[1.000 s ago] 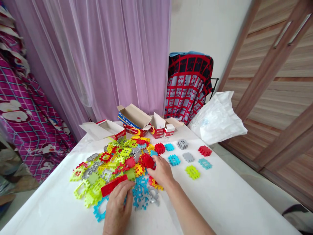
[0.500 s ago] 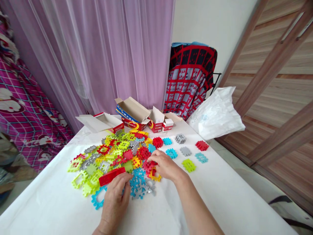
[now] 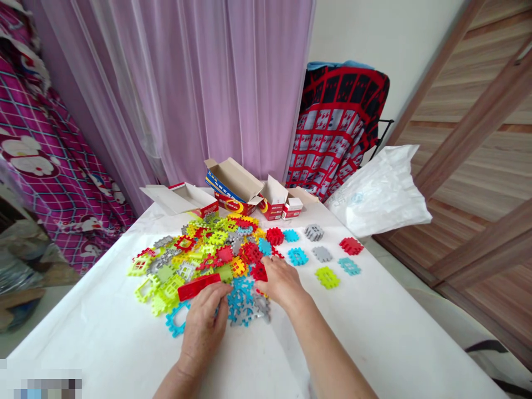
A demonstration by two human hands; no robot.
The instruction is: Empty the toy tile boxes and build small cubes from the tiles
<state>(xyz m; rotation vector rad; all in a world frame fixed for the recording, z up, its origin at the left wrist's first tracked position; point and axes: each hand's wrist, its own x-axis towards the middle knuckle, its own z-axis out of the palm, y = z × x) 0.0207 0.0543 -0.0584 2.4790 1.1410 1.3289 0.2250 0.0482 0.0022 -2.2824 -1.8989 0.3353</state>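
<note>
A heap of toothed interlocking plastic tiles in lime, red, yellow, blue and grey (image 3: 210,249) spreads before me. My left hand (image 3: 208,313) rests at its near edge, fingers curled and thumb drawn toward the index finger; whatever is in them is hidden. Just beyond its knuckles lies a long red block (image 3: 198,286). Left of that hand is a blue frame tile (image 3: 177,320). My right hand (image 3: 282,280) reaches in from the right, its thumb and fingers around a red toothed tile (image 3: 259,272). Between the hands lie small blue pieces (image 3: 240,302) and grey ones (image 3: 261,306).
Sorted tiles sit on the right, among them a lime tile (image 3: 327,277), a red tile (image 3: 351,245) and a grey stack (image 3: 314,232). Open cardboard boxes (image 3: 235,185) line the back of the white table (image 3: 137,354). A white plastic bag (image 3: 376,194) stands at the back right.
The whole scene has shifted right and slightly up as the view turned. My right hand has moved further over the heap's right edge, now covering most of the orange tile there.
</note>
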